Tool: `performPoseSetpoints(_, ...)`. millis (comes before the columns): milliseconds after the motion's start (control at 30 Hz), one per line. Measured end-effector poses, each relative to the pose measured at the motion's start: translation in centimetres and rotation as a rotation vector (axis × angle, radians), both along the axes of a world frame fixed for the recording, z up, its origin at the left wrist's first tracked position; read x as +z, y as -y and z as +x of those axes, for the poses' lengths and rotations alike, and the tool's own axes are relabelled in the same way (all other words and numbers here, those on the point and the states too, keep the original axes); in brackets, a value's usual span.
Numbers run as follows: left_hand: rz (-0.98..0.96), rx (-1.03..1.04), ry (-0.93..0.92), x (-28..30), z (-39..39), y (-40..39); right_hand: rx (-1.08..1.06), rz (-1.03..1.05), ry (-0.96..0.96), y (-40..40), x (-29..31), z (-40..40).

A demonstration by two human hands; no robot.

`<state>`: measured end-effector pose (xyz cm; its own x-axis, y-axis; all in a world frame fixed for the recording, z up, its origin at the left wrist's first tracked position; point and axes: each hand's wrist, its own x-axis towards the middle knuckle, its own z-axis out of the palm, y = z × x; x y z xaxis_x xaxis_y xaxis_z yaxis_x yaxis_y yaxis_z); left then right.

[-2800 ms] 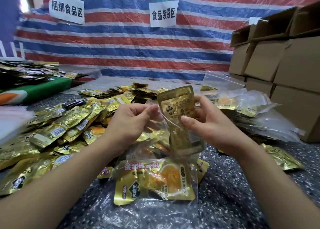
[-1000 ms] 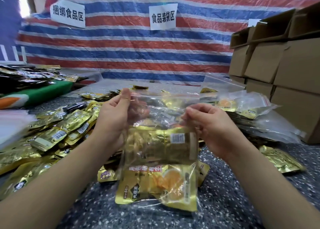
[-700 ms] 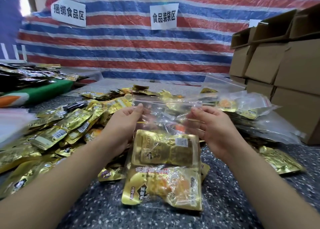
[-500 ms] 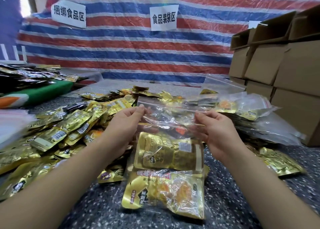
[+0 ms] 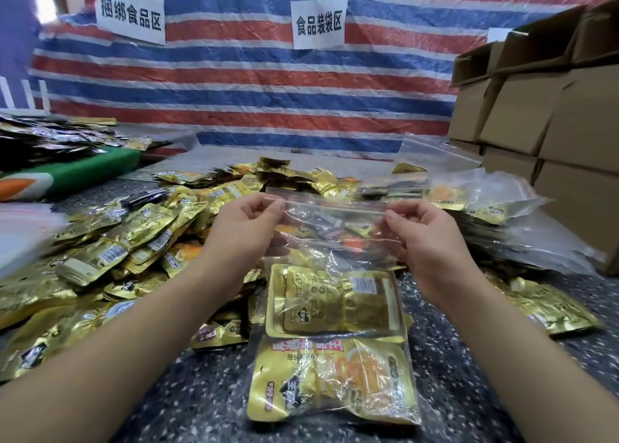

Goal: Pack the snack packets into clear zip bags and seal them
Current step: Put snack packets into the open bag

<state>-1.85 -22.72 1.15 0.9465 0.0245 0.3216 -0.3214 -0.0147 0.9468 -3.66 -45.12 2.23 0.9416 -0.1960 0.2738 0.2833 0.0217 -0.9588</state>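
The left grip (image 5: 249, 223) pinches the top left corner of the zip bag (image 5: 335, 241) between thumb and curled fingers; the right grip (image 5: 423, 233) pinches the top right corner the same way. Between them the bag's zip strip is stretched level, and the bag hangs down to the surface (image 5: 201, 392), its lower part lying there. Inside the bag sit two packets: a gold one (image 5: 331, 300) lying crosswise above, and a yellow one (image 5: 330, 380) with an orange print below it, at the bag's bottom. Left of the arms and behind the bag, loose gold packets lie in a heap (image 5: 134, 238) on the surface. On the right lie filled bags (image 5: 482, 201) in a pile, with boxes (image 5: 549, 117) stacked just beyond. Behind hangs a striped tarp (image 5: 234, 84) with two paper signs (image 5: 318, 20).
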Motion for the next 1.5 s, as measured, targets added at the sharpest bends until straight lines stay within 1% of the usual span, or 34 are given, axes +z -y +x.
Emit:
performPoseSetpoints(33,0.006,-0.013,0.002,0.0,-0.1,0.0,-0.03,-0.069,0.033,0.0,-0.1,0.0)
performPoseSetpoints(167,0.052,-0.063,0.036,-0.2,-0.6,0.4,-0.221,-0.505,0.226,-0.6,0.0,-0.4)
performPoseSetpoints(233,0.064,-0.075,0.064,-0.1,-0.7,0.6,-0.229,-0.705,0.348,-1.6,1.0,-0.7)
performPoseSetpoints(267,0.066,-0.073,0.079,-0.1,-0.7,0.6,-0.194,-0.796,0.389,-2.2,1.7,-0.8)
performPoseSetpoints(333,0.072,-0.069,0.096,0.0,-0.7,0.7,-0.072,-0.964,0.374,-3.5,3.4,-0.5)
performPoseSetpoints(433,0.085,-0.089,0.107,0.0,-0.7,0.7,0.094,-1.214,0.193,-5.3,5.3,0.4)
performPoseSetpoints(467,0.098,-0.09,0.114,0.0,-0.8,0.7,0.127,-1.267,0.151,-5.7,5.5,0.7)
performPoseSetpoints(533,0.134,-0.066,0.136,-0.1,-0.8,0.7,0.147,-1.283,0.13,-6.2,5.7,1.2)
performPoseSetpoints(733,0.156,0.052,0.183,-0.1,0.1,0.0,0.23,-1.168,0.088,-6.2,6.2,2.0)
performPoseSetpoints(1000,0.129,0.003,0.188,-0.3,0.7,-0.5,0.32,-1.097,0.051,-6.2,6.4,2.5)
performPoseSetpoints(1133,0.115,-0.017,0.194,-0.4,0.7,-0.4,0.31,-1.107,0.049,-6.1,6.3,2.7)
performPoseSetpoints(1333,0.114,-0.025,0.218,-0.4,0.5,-0.2,0.274,-1.159,0.112,-6.5,6.3,2.7)
performPoseSetpoints(1500,0.138,-0.021,0.244,-0.6,0.6,-0.2,0.273,-1.161,0.114,-6.6,6.3,2.6)
